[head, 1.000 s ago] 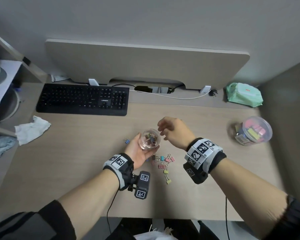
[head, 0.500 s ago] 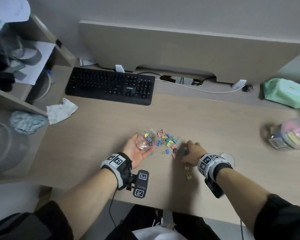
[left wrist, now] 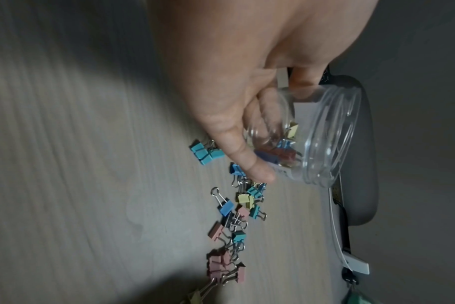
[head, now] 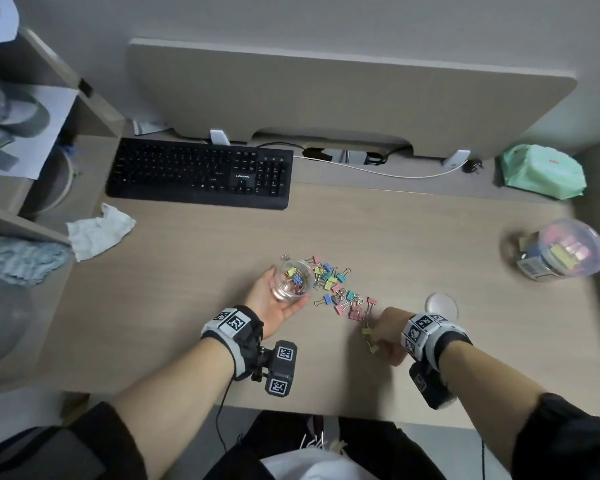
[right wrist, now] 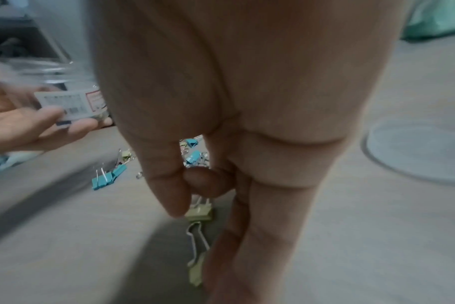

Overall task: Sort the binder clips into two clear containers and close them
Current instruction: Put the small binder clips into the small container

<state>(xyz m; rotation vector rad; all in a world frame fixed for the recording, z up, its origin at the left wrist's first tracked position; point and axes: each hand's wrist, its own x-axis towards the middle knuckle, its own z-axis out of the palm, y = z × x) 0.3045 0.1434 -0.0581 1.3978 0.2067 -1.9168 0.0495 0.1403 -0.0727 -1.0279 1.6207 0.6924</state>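
Note:
My left hand (head: pixel 284 289) holds a small clear jar (head: pixel 293 280) tilted on its side, with several coloured binder clips inside; the left wrist view shows the jar (left wrist: pixel 312 139) lidless. A heap of small binder clips (head: pixel 336 289) lies on the desk right of the jar's mouth. My right hand (head: pixel 378 336) is at the near end of that heap. In the right wrist view its thumb and forefinger pinch the wire handles of a yellow clip (right wrist: pixel 199 211), and a second yellow clip (right wrist: pixel 196 273) lies by it. A round clear lid (head: pixel 441 305) lies flat just right of that hand. A larger clear container (head: pixel 561 251) of bigger clips stands far right.
A black keyboard (head: pixel 201 171) sits at the back of the desk, with a crumpled tissue (head: pixel 97 230) to the left. A green wipes pack (head: pixel 541 171) is at the back right. Shelving (head: pixel 32 216) borders the left side. The desk's front edge runs just below my wrists.
My right hand came down from beside the jar to the desk, then drew nearer to the yellow clips. More clips now lie beside the jar's mouth. The left hand still holds the jar.

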